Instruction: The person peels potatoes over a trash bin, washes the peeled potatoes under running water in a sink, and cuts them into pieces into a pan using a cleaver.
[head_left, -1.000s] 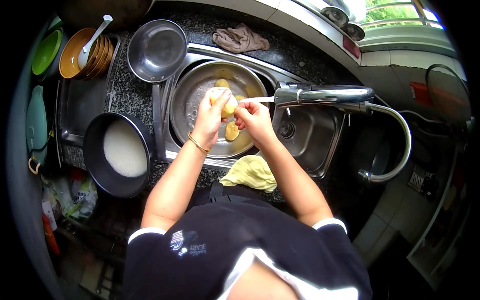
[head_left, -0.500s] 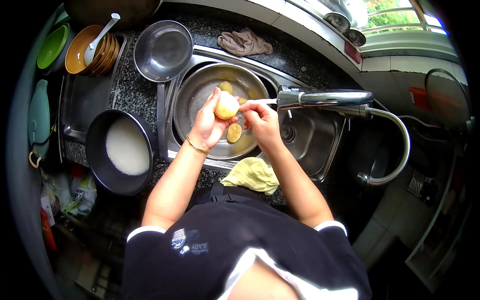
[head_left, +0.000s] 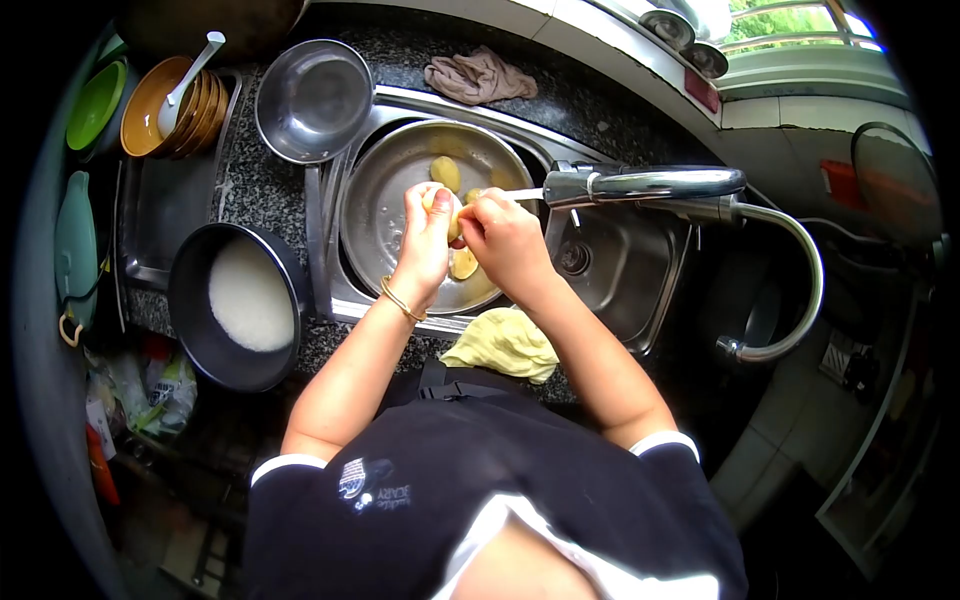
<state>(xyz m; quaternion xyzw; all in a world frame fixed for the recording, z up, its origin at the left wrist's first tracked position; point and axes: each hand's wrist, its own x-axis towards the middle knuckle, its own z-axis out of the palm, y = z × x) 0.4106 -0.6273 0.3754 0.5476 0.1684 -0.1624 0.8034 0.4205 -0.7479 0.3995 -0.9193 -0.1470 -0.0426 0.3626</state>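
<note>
- Lower middle of the frame: the person's dark shirt; just above it, a yellow cloth lies at the sink's near edge.
- Centre: the left hand is closed around a pale yellow potato, held above a wide metal pan.
- Right of it, the right hand has its fingers bent and drawn together against the potato; whether they pinch a small tool is hidden.
- The held potato's long axis seems to run up and down the frame, its top leaning slightly left; the fingers hide both ends, so this is uncertain.
- In the pan, the upper loose potato points from upper left to lower right. Another is partly covered by the right hand, and a third lies below the hands, its axis unclear.
- The work looks partway along: one potato is in hand, seemingly being worked on, and three are in the pan. Which of those are finished, and how much skin remains on the held one, cannot be told.
- Farther out: a dark pot with white contents at left, a faucet right of centre, a crumpled cloth at upper middle.
</note>
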